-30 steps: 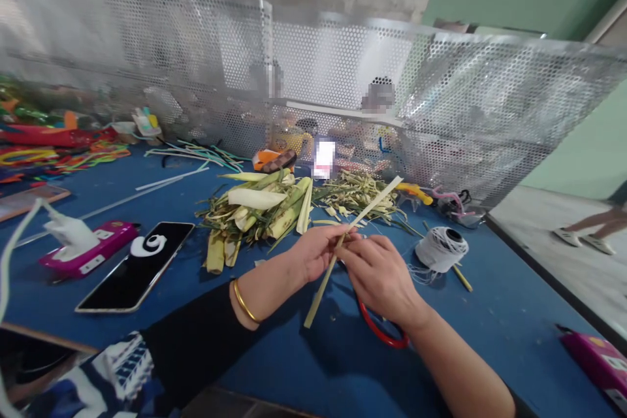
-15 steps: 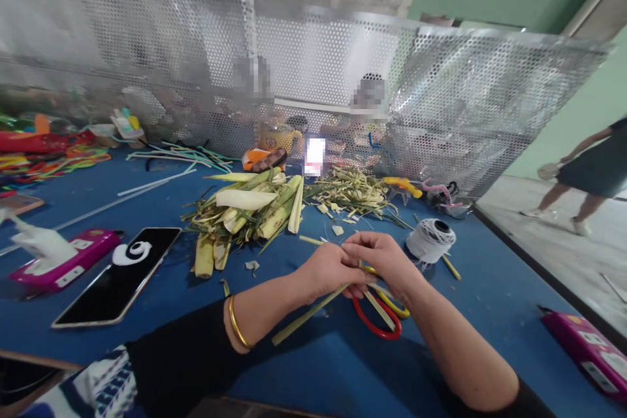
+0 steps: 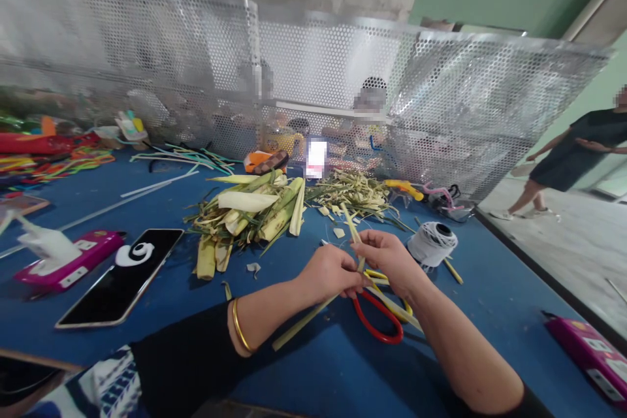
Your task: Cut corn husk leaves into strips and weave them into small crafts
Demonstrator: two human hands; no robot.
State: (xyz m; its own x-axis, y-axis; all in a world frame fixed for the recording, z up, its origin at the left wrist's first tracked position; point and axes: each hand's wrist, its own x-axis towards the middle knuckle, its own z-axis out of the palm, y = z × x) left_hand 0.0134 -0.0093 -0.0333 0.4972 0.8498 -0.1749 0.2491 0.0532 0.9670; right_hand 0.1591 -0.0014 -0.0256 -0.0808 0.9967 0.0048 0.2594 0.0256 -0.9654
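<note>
Standing here, I see the pale leaf strips arranged differently from a moment ago: one end now points up past the fingertips, toward the table's far edge, where half a second earlier none stood out that way. Another end trails down toward the near left corner, and more lie across the scissors. The lengths now splay out from one meeting point, so I judge the work has reached a crossing or folding stage; whether they are separate pieces I can't tell.

The left hand is pinched nearly closed, gripping them at that meeting point. The right hand has thumb and forefinger closed on the raised end just above. All this sits over the blue table, between its near edge and the stalk pile.
</note>
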